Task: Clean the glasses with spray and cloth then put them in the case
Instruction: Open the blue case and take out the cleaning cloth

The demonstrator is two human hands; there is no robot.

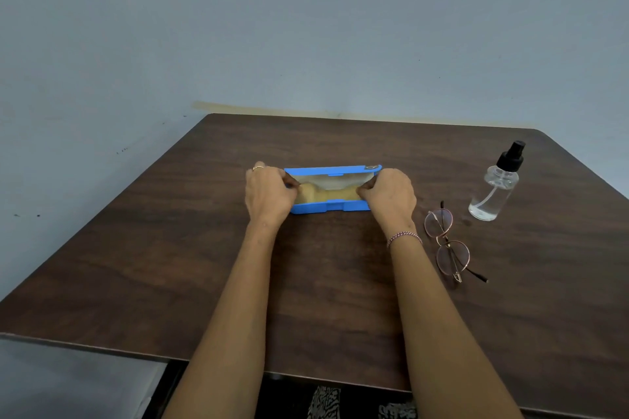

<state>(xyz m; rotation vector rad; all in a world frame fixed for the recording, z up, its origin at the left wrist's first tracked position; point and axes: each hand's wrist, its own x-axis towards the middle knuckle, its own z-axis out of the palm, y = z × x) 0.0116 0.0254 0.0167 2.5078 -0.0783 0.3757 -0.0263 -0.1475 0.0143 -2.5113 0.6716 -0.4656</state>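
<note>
**Both hands clasp the ends of the open case**

The left hand (267, 196) and the right hand (389, 196) each curl round one short end of the blue rectangular plastic case (335, 206), left hand on the left end, right hand on the right. The case lies open on the dark brown wooden table (170, 248), its lid tipped away from the person. Between the two grips, a rolled yellow cloth (326, 194) lies along the inside of the case, and the fingertips of both hands reach in to its ends.

Just right of the right wrist, apart from it, the round thin-rimmed metal glasses (444, 239) lie folded on the table, outside the case. Farther right of that grip and a little beyond it stands the clear plastic spray bottle with a black nozzle (495, 192), upright, near the glasses but not touching them.
</note>
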